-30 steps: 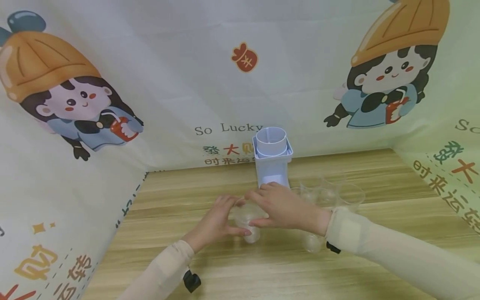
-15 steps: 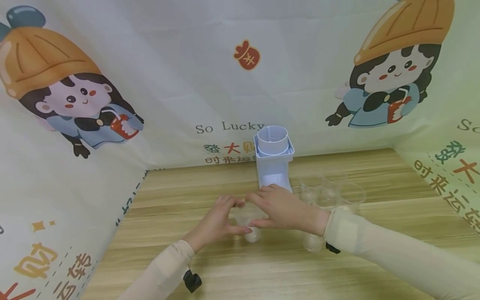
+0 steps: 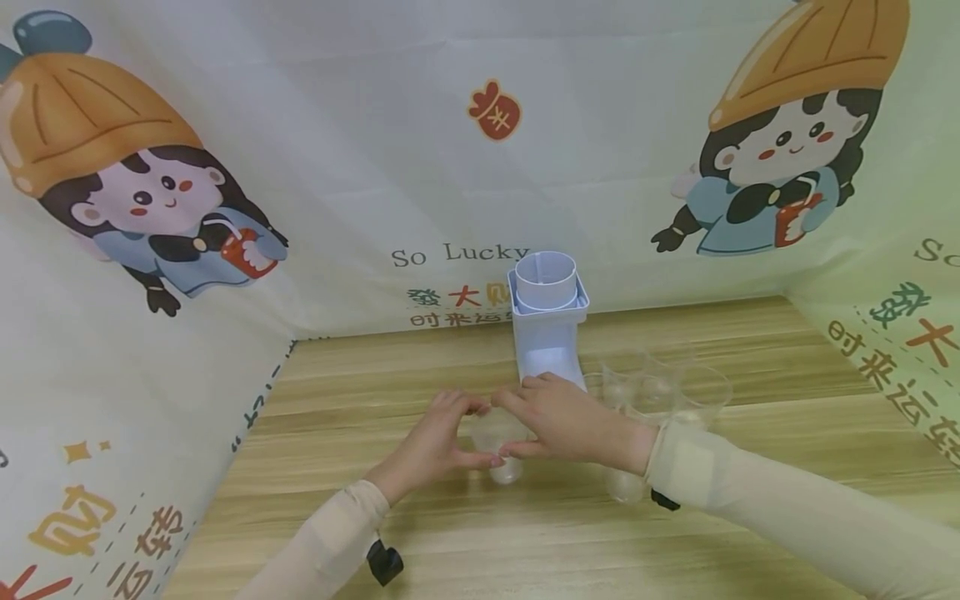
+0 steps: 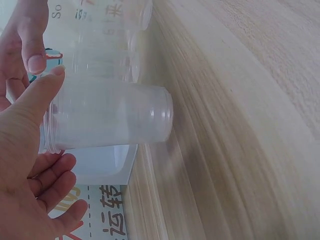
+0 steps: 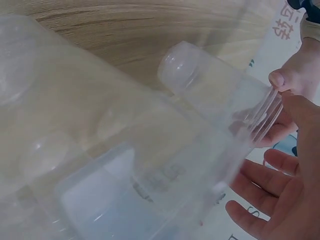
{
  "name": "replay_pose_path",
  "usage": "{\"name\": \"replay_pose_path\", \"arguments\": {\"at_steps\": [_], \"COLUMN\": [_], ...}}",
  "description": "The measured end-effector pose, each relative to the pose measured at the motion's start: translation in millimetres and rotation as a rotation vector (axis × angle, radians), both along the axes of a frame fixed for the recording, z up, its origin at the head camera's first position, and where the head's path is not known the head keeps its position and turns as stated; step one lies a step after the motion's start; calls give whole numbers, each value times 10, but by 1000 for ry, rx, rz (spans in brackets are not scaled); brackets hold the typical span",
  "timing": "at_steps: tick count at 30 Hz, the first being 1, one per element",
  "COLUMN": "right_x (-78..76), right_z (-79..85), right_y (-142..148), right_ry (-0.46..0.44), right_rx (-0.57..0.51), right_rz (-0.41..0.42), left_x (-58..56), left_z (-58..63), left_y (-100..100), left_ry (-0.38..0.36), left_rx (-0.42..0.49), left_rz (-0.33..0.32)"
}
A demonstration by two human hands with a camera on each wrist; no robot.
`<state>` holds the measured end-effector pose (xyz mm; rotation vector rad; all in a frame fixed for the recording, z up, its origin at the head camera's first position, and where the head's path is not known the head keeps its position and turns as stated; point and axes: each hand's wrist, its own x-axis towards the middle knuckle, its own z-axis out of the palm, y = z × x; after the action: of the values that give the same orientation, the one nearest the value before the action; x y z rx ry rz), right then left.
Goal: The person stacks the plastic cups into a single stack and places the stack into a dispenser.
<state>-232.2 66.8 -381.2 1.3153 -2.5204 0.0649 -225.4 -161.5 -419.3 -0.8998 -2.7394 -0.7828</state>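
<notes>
Both hands meet around a nested stack of clear plastic cups (image 4: 110,115), which stands upright on the wooden table. In the head view, my left hand (image 3: 435,437) grips the stack's rim from the left, thumb in front and fingers behind. My right hand (image 3: 566,421) holds the same rim from the right, its thumb tip beside the left thumb. Several rim edges lie close together in the right wrist view. More clear cups (image 3: 703,387) stand right of the stack, partly hidden behind the right forearm. The front cup (image 3: 625,485) among them shows only its lower part.
A pale lilac plastic stand (image 3: 546,333) with a round collar on top rises behind the right hand, near the back wall. Printed cloth (image 3: 360,167) hangs around the table (image 3: 480,542). A black strap end (image 3: 385,562) dangles under the left wrist.
The upper cup has sunk lower into the stack between the hands. Both hands stay at the rim, with the right fingers slightly lower and the thumbs a little closer together.
</notes>
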Motion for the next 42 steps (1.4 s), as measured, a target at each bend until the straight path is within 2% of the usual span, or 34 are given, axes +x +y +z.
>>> {"name": "replay_pose_path", "arguments": {"at_steps": [15,23,31,37,42], "right_x": [2,0,-53,-124,-189], "right_z": [-25,-22,107,233,290], "right_y": [9,8,67,179,299], "right_ry": [1,-17,15,-66,-99], "right_rx": [10,15,-39,-39,-47], "right_rz": [-3,-11,-49,-109,-135], "left_x": [-3,-4,-14,-19,-20], "left_z": [-14,2,1,3,4], "left_y": [4,11,17,24,37], "left_ry": [-17,-3,0,-15,-28], "left_rx": [5,-4,-8,-13,-15], "left_rz": [3,-9,-7,-5,1]}}
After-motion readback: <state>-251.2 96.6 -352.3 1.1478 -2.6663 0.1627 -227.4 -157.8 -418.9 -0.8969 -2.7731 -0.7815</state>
